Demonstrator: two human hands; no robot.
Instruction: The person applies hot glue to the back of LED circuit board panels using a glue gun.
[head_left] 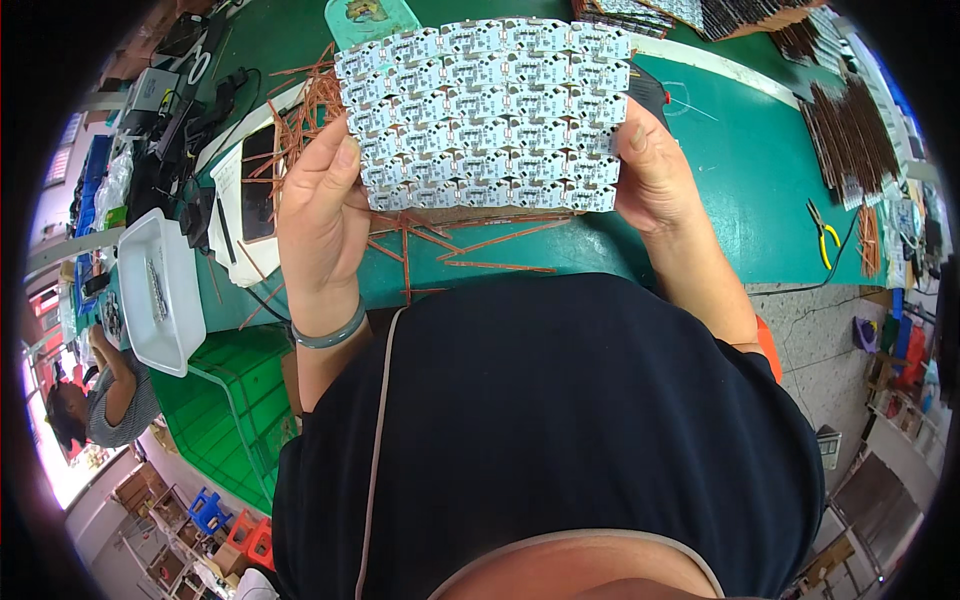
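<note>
Where the panel (485, 120) is held: as a hand grips each side edge, it spans the space between the two, over the near part of the green table (745, 170); whether its underside touches the table cannot be told.
Panel face: white, turned toward the viewer, with rows of repeated units bearing small dark parts.
Left hand (325, 205): clamped on the panel's left edge, thumb on the front, the other fingers largely hidden; a grey-green bangle (332, 328) encircles the wrist.
Right hand (655, 170): clamped on the right edge, thumb uppermost, the other fingers hidden; the hands stand apart, with the panel's width between them.
Copper-coloured strips: a tangled heap (318, 105) just beside the panel's left edge, and loose pieces (500, 267) on the table between panel and wearer.
Upper edge: a pale green tray (400, 15), partly behind the panel, with a brownish object in it.
Right of the table: pliers (827, 245) with yellow handles, near a stack (850, 140) of thin, brown-edged pieces.
Left of the table: a white bin (180, 325) containing a slender object, next to a green crate (230, 400).
Left background: another person (120, 405) in a grey top, arm bent; farther down, a blue stool (208, 510) and orange-red stools (243, 530).
</note>
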